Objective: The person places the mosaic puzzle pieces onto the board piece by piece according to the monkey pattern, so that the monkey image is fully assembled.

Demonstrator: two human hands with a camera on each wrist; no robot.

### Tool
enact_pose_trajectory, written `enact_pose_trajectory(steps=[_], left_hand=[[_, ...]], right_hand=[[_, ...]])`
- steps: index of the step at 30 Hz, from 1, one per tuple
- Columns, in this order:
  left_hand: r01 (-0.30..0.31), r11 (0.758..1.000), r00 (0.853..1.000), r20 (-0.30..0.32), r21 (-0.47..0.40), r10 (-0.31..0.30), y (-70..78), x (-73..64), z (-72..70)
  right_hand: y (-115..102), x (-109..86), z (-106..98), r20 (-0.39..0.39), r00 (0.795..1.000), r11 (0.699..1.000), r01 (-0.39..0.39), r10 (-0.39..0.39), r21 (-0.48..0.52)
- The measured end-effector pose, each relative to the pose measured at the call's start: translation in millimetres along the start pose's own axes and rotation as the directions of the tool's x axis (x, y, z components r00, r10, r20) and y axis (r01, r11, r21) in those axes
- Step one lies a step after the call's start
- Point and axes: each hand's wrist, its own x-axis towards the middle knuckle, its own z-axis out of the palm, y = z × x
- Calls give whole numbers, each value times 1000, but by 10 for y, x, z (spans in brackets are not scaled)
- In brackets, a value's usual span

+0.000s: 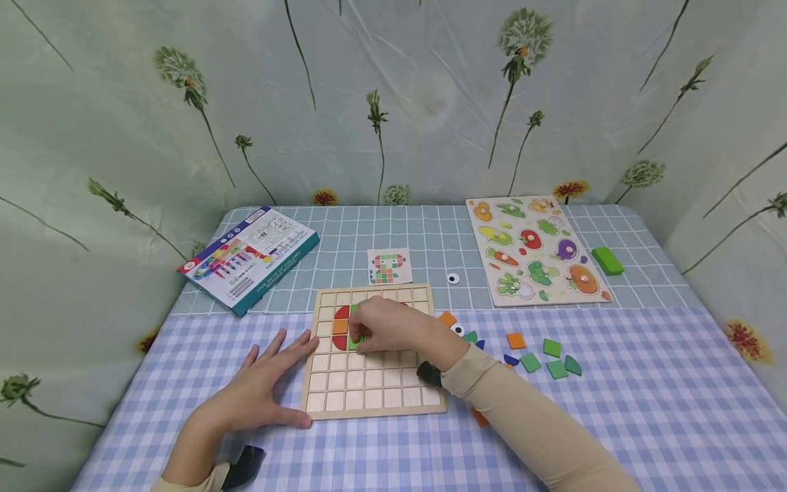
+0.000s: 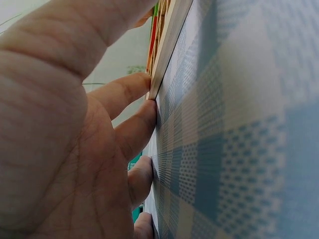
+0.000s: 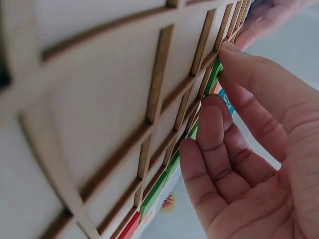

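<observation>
A wooden grid board (image 1: 375,413) lies flat on the checked cloth. My left hand (image 1: 264,383) rests spread along its left edge, thumb and index fingertips right at the frame. Over the upper part of the board, my right hand (image 1: 390,324) pinches a green square tile (image 3: 214,77) between thumb and index finger, low in a grid cell. Left of that tile, an orange square (image 1: 340,326) sits between red rounded pieces (image 1: 340,343). The right hand hides part of the upper rows; further green tiles (image 3: 154,194) show there in the right wrist view.
Behind the board lies a pattern card (image 1: 390,266), with a round eye piece (image 1: 453,278) beside it. Loose green, orange and blue pieces (image 1: 530,362) are scattered at right. A vegetable puzzle board (image 1: 513,256), a green block (image 1: 608,261) and a box (image 1: 252,256) stand farther back.
</observation>
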Motion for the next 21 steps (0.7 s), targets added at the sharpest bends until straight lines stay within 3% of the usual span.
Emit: enact_pose_trajectory(steps=[11,16,21], left_hand=[[-20,1000,1000,-12,-1,20,-12,-12,-1],[-20,1000,1000,-7,2,20,-18,-8,1],[-19,1000,1000,-6,3,19,-23,0,1]], right_hand=[[2,-52,-6,-1,1000,1000,-6,6,6],[27,-186,-89,-28,1000,1000,-2,2,28],[98,-399,-185,-46,998,998,-44,46,40]])
